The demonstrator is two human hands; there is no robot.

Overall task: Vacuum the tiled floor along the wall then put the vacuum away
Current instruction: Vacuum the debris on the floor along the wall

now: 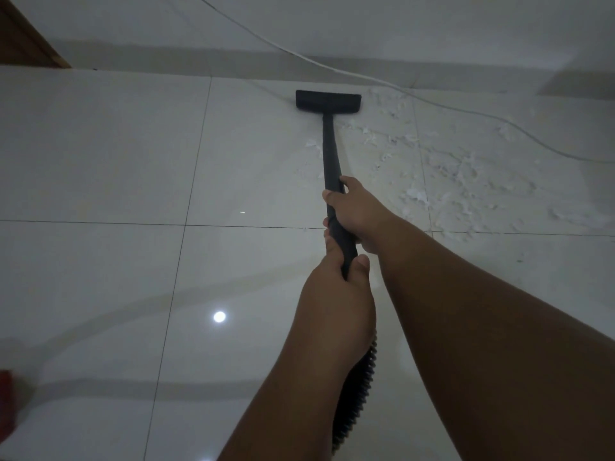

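Dim room, low light. Floor is large glossy pale tiles with thin dark grout lines; one bright round light reflection sits on the tile left of the forearms. Pale wall runs across the top of the view, with a slightly darker band at its base where it meets the floor. Brown wooden edge in the upper left corner, probably a door or frame; cannot tell which.

Black vacuum wand extends forward from the hands; its flat black floor head rests on the tile just in front of the wall. Black ribbed hose trails back under the left forearm.

Right hand is clenched around the wand, further forward. Left hand is clenched around the wand just behind it, thumb lying along the tube. The two hands are nearly touching.

White paper-like scraps are scattered over the tiles to the right of the wand, dense toward the right edge. A thin white cord runs down the wall and curves across the floor behind the head toward the right. Red object at the lower left edge, mostly cut off, unidentifiable.
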